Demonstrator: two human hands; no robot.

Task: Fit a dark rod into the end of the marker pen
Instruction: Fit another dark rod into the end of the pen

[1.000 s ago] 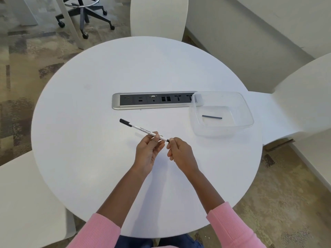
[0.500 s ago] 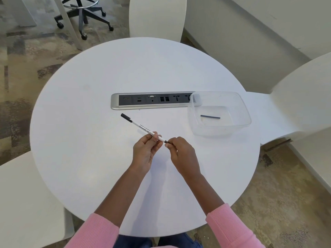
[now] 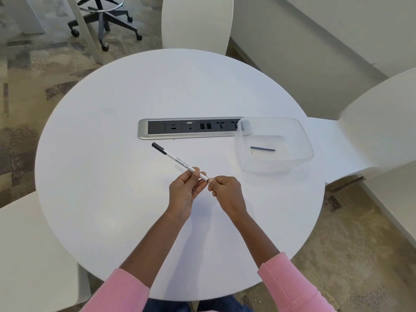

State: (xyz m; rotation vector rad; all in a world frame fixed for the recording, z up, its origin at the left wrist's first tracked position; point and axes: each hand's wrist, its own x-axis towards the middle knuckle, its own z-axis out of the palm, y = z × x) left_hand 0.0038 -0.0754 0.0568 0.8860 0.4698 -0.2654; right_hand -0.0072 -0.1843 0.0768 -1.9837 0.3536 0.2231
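Observation:
A white marker pen (image 3: pixel 177 161) with a black cap points up and to the left above the round white table (image 3: pixel 112 176). My left hand (image 3: pixel 185 194) grips its lower barrel. My right hand (image 3: pixel 226 193) pinches at the pen's lower end, its fingertips against the opening; only a sliver of a dark rod (image 3: pixel 207 180) shows there, the remainder hidden by the fingers. A second dark rod (image 3: pixel 263 149) lies flat inside the clear plastic tub (image 3: pixel 301 140) to the right.
A silver socket strip (image 3: pixel 144 129) is set into the table beyond the pen, its right end under the tub. White chairs stand at the back, right and left. An office chair base sits on the carpet at the far left.
My right fingertips have closed up against the pen's end, so less of the dark rod shows now. The pen has tilted slightly more upright.

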